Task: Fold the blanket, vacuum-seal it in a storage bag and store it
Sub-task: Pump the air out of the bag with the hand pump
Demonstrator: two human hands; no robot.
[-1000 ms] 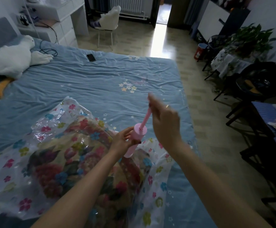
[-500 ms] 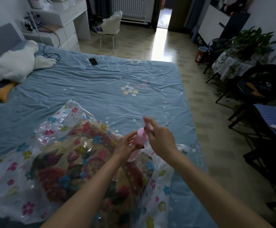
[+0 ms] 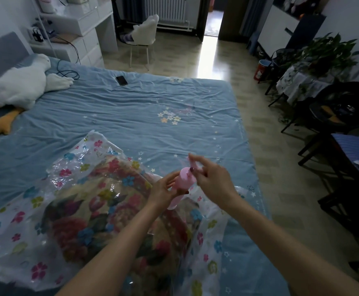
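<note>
Pink pump (image 3: pixel 181 186): plastic hand pump, standing tilted on the storage bag (image 3: pixel 46 242), its base down near the right end of the bag; the valve itself is hidden under the pump, can't confirm the seating.
Left hand (image 3: pixel 163 192): fingers wrapped round the pump barrel, holding it down on the bag.
Right hand (image 3: pixel 212 181): fingers curled on the plunger handle at the barrel top; the handle is mostly covered and blurred, only a pink tip shows above the fingers.
Change: a second ago the plunger rod was drawn well out with the right hand high above the barrel; half a second ago it was pushed in with the hand down at the barrel. Now the hand sits just above the barrel top, so either bottom of stroke or the start of the next pull, can't tell which.
Blanket (image 3: pixel 110 221): folded, floral, inside the clear flower-print bag, lying on the blue bed sheet (image 3: pixel 131 107).
Meaning: one full pump cycle done, air extraction under way. Bag film looks loose and crinkled round the blanket, so my read is many strokes remain.
Remaining: finish pumping, pull the pump off, store the bag.
Risk: tilted barrel may leak at the valve; left hand should keep it pressed square.
</note>
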